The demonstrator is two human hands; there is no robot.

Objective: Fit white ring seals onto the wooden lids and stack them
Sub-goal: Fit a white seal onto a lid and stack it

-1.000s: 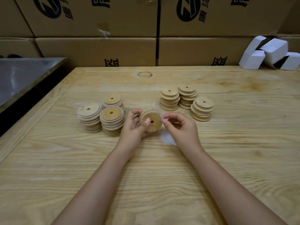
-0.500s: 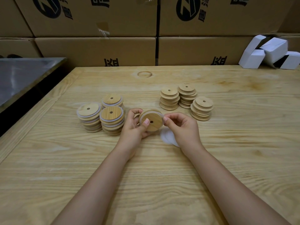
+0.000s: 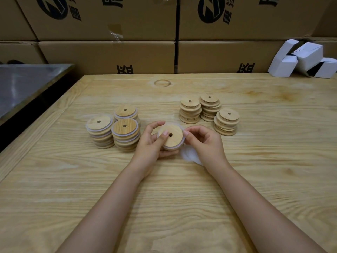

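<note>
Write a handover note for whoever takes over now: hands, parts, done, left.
Left hand holds a wooden lid, thumb on its face.
Right hand pinches the white ring seal at the lid's right rim; it looks mostly seated.
Loose seals lie on the table under the right hand.
Done: three sealed stacks at left.
Left: finish this lid, stack it, then work through the three bare stacks at right.

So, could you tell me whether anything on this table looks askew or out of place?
The white cartons at the far right corner lie tumbled against each other, tilted, one end seemingly open. The bare wooden lid stacks are uneven, lids offset. The lid being fitted looks fine.
</note>
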